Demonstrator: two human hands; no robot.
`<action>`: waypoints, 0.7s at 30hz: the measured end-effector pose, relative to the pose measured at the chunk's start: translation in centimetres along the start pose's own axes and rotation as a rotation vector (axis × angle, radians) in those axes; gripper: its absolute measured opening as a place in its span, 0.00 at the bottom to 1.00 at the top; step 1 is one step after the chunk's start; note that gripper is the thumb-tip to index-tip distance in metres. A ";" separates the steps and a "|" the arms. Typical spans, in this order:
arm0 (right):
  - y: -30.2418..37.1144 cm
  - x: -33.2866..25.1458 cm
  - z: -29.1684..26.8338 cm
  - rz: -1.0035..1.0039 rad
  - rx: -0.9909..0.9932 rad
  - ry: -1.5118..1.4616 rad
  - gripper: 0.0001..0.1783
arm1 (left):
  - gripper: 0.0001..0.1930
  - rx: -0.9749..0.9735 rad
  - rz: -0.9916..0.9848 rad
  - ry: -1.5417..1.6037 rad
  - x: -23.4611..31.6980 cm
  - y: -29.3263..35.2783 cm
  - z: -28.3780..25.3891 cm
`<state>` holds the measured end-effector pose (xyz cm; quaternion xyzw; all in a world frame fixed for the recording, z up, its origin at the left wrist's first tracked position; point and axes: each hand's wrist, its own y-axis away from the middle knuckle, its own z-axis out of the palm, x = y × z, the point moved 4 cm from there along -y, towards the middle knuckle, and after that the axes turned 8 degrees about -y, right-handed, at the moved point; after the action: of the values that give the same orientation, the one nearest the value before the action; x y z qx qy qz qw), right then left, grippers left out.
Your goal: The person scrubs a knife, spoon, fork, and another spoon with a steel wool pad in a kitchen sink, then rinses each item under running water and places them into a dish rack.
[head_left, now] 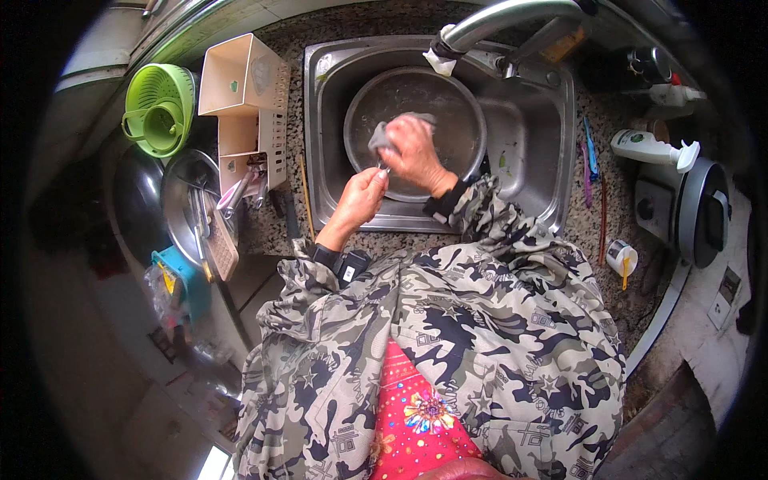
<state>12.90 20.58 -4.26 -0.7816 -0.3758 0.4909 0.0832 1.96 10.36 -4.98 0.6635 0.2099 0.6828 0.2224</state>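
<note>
Over a round metal basin [482, 132] in the steel sink [524, 120], my two hands work close together. My right hand [418, 158] is closed on a bunched grey cloth [382, 138], slightly blurred. Just left of it and lower, my left hand [362, 198] is closed in a pinch on a thin, shiny metal piece [385, 169]. Most of that piece is hidden by the fingers and the cloth, so its kind does not show. The basin's inside looks wet and brownish.
A faucet [512, 16] arches over the sink's back edge. On the left stand beige holders [232, 76], green baskets [156, 112] and a metal bowl [180, 180] with utensils. On the right are a white spray bottle [648, 148], a small jar [620, 256] and a pot lid [704, 212].
</note>
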 end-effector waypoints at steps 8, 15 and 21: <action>1.6 9.9 1.6 1.170 -0.059 -1.086 0.15 | 0.14 0.049 0.195 -0.438 -0.8 1.1 -0.2; 2.9 10.4 -0.2 1.277 0.222 -1.681 0.13 | 0.09 0.083 0.459 -0.448 0.1 2.4 -0.8; 1.9 5.8 -2.6 1.095 0.170 -1.912 0.13 | 0.09 0.094 0.488 -0.452 1.1 2.8 -1.2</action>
<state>17.41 23.76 -8.03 -0.1321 0.1468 0.8874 -0.4167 0.64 8.68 -2.52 0.8384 0.0217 0.5410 0.0623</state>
